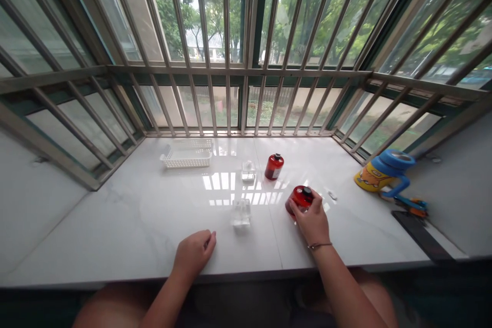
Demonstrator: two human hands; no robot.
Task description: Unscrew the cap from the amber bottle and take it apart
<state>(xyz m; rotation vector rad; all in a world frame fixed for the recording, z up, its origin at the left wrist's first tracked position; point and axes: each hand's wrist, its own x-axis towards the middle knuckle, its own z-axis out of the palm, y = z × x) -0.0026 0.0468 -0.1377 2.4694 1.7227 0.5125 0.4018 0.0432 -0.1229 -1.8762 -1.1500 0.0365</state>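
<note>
My right hand (312, 221) is wrapped around a small red bottle with a black cap (300, 197), which lies tilted on the white marble sill (134, 215). A second red bottle (274, 166) stands upright farther back. Two clear glass bottles are on the sill: one (241, 213) just left of my right hand, another (248, 171) behind it. My left hand (194, 252) rests on the sill near the front edge with fingers curled loosely, holding nothing I can see.
A white plastic basket (187, 154) sits at the back left. A yellow and blue mug (384, 171) lies at the right with a dark flat object (422, 236) near it. Metal window bars (230, 72) enclose the sill on three sides.
</note>
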